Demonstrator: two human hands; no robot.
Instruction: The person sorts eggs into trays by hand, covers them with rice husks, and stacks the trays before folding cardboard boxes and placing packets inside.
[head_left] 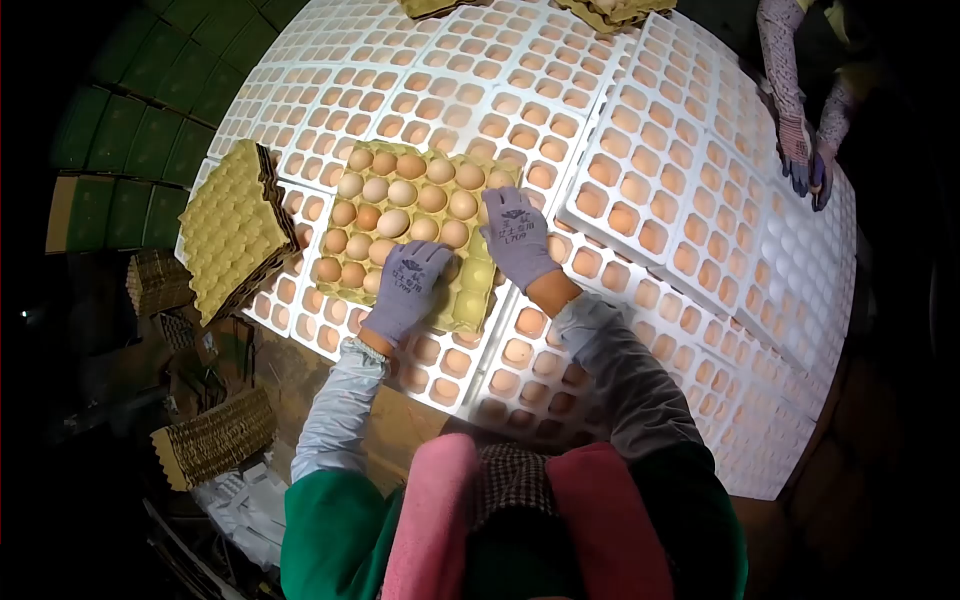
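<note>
A yellow pulp egg tray (470, 310) lies on white foam egg trays. Brown and pale eggs (393, 222) fill most of its cells, while several cells at its lower right hold none. My left hand (405, 292), in a grey printed glove, reaches over the tray's lower middle with fingers curled down among the eggs. My right hand (519, 242), gloved alike, bends its fingers down at the tray's right edge, just below a pale egg (503, 178). Whatever the fingertips of either hand hold is hidden beneath the gloves.
White foam trays (660, 275) with eggs in their cells cover the table, stacked higher on the right. A stack of pulp trays (235, 225) leans at left. Another person's gloved hands (808, 165) rest at the far right. More pulp trays (215, 435) stand lower left.
</note>
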